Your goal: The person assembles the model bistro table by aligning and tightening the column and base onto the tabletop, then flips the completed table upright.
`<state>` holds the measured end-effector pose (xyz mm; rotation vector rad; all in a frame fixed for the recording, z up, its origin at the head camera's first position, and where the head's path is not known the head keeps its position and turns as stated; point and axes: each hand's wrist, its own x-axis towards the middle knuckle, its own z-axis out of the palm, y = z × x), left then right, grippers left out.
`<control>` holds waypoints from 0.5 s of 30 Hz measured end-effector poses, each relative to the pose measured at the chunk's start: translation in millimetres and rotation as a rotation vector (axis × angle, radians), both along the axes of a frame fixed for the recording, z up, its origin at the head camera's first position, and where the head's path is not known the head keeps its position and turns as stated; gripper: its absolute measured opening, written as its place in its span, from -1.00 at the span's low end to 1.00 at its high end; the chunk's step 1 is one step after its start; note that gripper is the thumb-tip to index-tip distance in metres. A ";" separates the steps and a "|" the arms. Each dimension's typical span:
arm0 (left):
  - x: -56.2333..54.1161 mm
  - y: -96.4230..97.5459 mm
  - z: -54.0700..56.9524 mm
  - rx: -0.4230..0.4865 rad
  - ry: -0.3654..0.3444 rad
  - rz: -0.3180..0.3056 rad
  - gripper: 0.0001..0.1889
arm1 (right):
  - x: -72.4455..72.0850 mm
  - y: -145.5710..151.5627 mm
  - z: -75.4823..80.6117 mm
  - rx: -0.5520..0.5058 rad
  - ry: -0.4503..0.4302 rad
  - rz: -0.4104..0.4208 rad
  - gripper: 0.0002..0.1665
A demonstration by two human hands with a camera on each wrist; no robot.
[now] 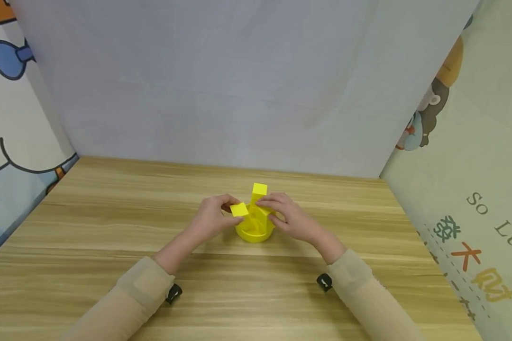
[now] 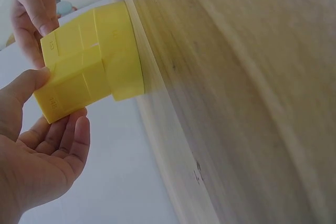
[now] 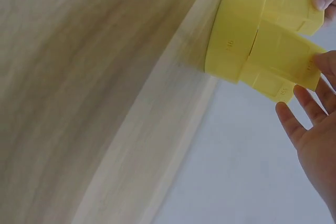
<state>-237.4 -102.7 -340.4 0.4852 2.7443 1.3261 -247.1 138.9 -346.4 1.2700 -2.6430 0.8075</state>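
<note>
A round yellow plastic base (image 1: pixel 254 235) stands on the table with its inside partly visible. Three yellow blocks with flat square tops rise from its rim. My left hand (image 1: pixel 212 216) pinches the left block (image 1: pixel 240 210) between thumb and fingers. On the other side, my right hand (image 1: pixel 294 219) pinches the right block (image 1: pixel 264 210), which its fingers partly cover. The rear block (image 1: pixel 260 189) stands upright between the hands, touched by neither. In the left wrist view, raised digits mark the left block (image 2: pixel 71 93); in the right wrist view, the right block (image 3: pixel 283 56) slants outward from the base.
The wood-grain table (image 1: pixel 264 293) extends around the base on all sides. A plain pale cloth (image 1: pixel 239 85) hangs behind its back edge. Printed panels flank it, with cartoon figures at left (image 1: pixel 25 118) and lettering at right (image 1: pixel 473 213).
</note>
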 end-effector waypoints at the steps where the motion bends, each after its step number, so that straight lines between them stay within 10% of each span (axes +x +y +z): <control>1: -0.2 0.0 0.1 -0.001 0.002 -0.001 -0.59 | 0.1 0.0 0.3 0.000 0.002 -0.002 -0.55; 15: -1.0 -0.3 -1.6 0.004 0.012 0.003 -0.59 | 0.1 -3.2 -4.7 -0.033 -0.059 -0.256 -0.52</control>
